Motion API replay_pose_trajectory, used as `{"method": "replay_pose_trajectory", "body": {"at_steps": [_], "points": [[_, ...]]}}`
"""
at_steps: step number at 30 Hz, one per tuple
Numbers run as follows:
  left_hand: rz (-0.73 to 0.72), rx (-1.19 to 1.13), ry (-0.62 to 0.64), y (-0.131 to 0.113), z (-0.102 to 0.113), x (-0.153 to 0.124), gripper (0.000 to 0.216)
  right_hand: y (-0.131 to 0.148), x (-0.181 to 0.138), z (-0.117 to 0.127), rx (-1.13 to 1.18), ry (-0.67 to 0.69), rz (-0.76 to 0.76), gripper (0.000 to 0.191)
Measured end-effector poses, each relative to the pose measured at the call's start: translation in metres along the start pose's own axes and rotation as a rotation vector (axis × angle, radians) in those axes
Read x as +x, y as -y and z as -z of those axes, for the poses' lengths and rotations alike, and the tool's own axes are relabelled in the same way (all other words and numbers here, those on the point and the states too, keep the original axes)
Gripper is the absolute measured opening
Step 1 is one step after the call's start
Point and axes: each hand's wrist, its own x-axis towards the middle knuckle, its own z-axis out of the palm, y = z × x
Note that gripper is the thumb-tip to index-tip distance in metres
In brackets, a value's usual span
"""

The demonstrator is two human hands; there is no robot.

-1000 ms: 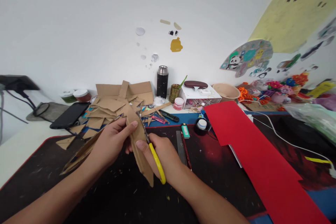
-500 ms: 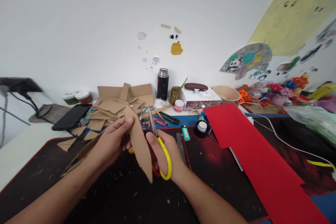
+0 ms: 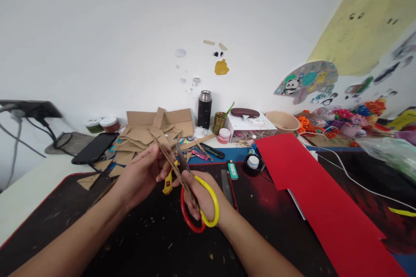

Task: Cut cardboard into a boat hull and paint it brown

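Above the black mat [image 3: 136,242], near the table's front edge, the left hand [image 3: 141,176] holds the cardboard [image 3: 164,156] up, seen edge-on and tilted, its fingers pinching the upper part; the right hand [image 3: 203,194] is just beside it, fingers hooked through the loops of the scissors [image 3: 216,207], blades against the cardboard; a red sheet [image 3: 308,190] lies to the right; behind, a scrap pile [image 3: 152,132], a phone [image 3: 94,148] and a flask [image 3: 204,110].

A red sheet [image 3: 312,181] lies near a flask [image 3: 204,110].
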Motion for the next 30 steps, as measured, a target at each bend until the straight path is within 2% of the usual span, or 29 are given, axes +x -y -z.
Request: {"method": "replay_pose_trajectory", "body": {"at_steps": [4, 9, 13, 17, 22, 30], "points": [[0.030, -0.094, -0.017, -0.0019, -0.0019, -0.0007, 0.054, -0.0034, 0.0005, 0.0019, 0.032, 0.021, -0.003, 0.073], [0.062, -0.074, -0.040, 0.0004, 0.0001, 0.0008, 0.057, -0.0040, 0.0016, 0.0028, 0.095, -0.043, 0.030, 0.061], [0.038, -0.066, -0.057, 0.0032, 0.0006, 0.0037, 0.049, -0.0045, 0.0021, 0.0024, 0.079, -0.105, 0.072, 0.058], [0.025, -0.034, -0.055, 0.0055, 0.0002, 0.0034, 0.041, -0.0071, 0.0016, 0.0022, 0.007, -0.160, 0.091, 0.063], [0.055, 0.007, -0.069, 0.0074, -0.0002, -0.0014, 0.034, -0.0076, 0.0003, 0.0006, -0.042, -0.156, 0.115, 0.064], [0.062, 0.115, 0.080, 0.0062, -0.0058, -0.0056, 0.031, -0.0100, 0.0013, 0.0001, -0.032, -0.192, 0.137, 0.067]]}}
